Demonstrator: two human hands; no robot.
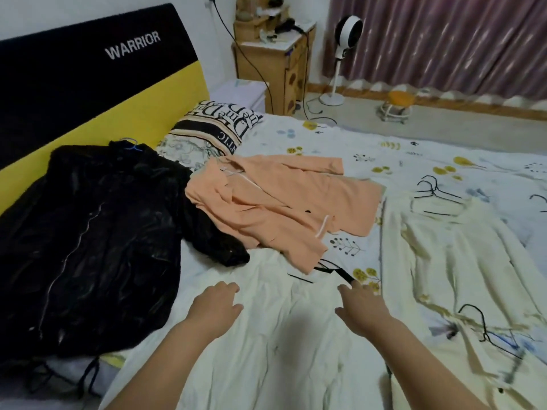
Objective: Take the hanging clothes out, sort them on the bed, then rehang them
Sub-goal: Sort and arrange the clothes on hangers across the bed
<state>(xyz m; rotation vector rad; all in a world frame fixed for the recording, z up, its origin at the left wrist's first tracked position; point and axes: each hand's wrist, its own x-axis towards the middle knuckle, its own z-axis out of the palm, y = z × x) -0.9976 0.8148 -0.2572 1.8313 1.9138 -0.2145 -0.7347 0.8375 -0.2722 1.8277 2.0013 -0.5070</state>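
Both hands, left (217,303) and right (362,309), reach palm-down with loose fingers over a white garment (284,335) on the bed (370,143), black coat (88,232) at left, peach jacket (275,205) beyond, cream dress (461,255) and black hangers (435,193) at right.

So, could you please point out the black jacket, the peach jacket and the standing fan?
black jacket (88,247), head view, front beside the zip
peach jacket (266,208), head view, front panel
standing fan (348,30), head view, round head
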